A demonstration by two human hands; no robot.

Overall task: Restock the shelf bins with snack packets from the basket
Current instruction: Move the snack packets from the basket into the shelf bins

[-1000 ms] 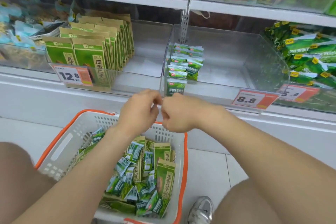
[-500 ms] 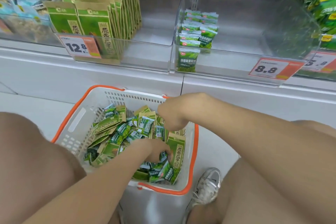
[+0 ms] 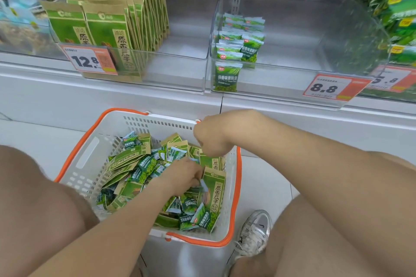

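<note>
Shelf bins (image 3: 281,67) | left hand (image 3: 184,175), right hand (image 3: 211,137) fingers hidden in basket (image 3: 90,164) packets (image 3: 144,164)

Fingertips of the left hand (image 3: 182,175) and right hand (image 3: 211,139) are hidden; grip unclear.

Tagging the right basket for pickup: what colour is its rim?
Orange; the basket body is white. The head view shows it best.
</note>
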